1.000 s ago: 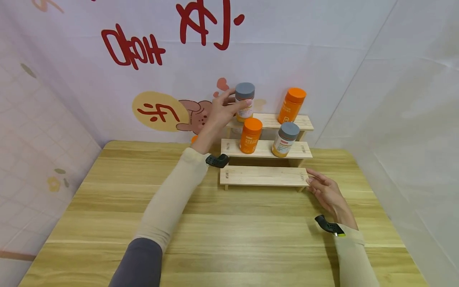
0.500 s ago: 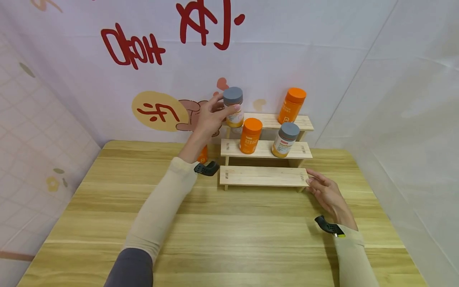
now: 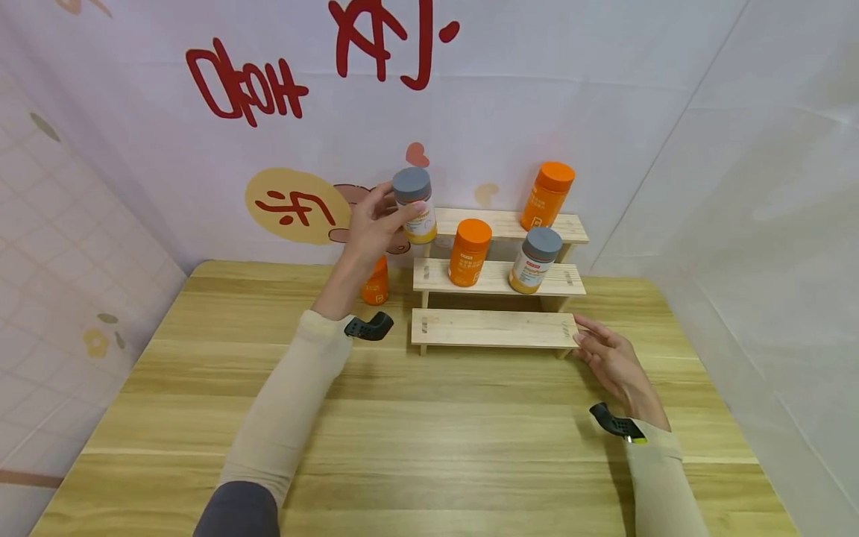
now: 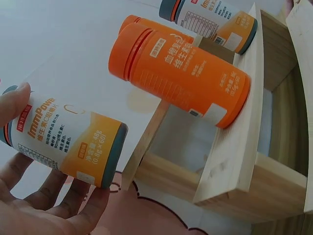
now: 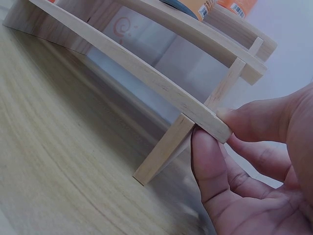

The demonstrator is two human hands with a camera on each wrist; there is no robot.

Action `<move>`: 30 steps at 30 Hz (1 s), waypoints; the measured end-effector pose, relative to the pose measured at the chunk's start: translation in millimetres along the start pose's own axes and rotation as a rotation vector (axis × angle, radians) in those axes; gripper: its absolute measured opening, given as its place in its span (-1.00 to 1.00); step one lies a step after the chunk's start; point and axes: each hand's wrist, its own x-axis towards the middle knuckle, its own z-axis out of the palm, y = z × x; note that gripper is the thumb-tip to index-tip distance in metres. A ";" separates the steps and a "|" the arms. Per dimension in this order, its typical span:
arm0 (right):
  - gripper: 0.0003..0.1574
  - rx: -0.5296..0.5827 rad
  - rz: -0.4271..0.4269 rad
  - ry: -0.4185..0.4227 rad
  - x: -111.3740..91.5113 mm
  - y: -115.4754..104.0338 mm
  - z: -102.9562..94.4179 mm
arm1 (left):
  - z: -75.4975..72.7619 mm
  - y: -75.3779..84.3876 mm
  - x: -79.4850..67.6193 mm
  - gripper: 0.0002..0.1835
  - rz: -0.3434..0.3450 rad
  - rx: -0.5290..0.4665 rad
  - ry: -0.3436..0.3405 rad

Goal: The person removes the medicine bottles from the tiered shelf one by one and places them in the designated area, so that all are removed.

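Observation:
My left hand [image 3: 367,233] grips a grey-capped supplement bottle [image 3: 421,226] with a white and yellow label. It holds the bottle upright, off the left end of the top step, with the thumb across the label in the left wrist view. My right hand [image 3: 614,367] pinches the right end of the lowest step of a three-step wooden display rack [image 3: 493,328]; the right wrist view shows a finger under the board [image 5: 195,108]. On the middle step stand an orange bottle [image 3: 468,257] and another grey-capped bottle [image 3: 530,270]. A second orange bottle [image 3: 546,201] stands on the top step's right.
Left of the rack, another orange bottle [image 3: 376,285] stands on the wood-grain table [image 3: 436,447], partly behind my left wrist. White cloth walls [image 3: 570,89] with red characters and cartoon prints close off the back and sides.
My left hand has carried the grey-capped bottle leftward and slightly down from over the top step, uncovering the orange bottle on the table. My right hand stays at the rack's end.

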 end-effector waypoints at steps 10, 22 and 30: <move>-0.23 -0.013 0.009 0.006 -1.2 -1.4 0.6 | -26.0 -5.8 -11.4 -0.47 -0.027 -0.051 0.038; -0.26 -0.029 0.023 0.023 -1.7 -2.8 0.0 | -59.6 -20.1 -25.2 -0.44 -0.014 -0.048 0.096; -0.25 -0.014 0.023 0.021 -1.9 -2.4 1.9 | -75.9 -30.1 -35.7 -0.43 -0.035 -0.049 0.123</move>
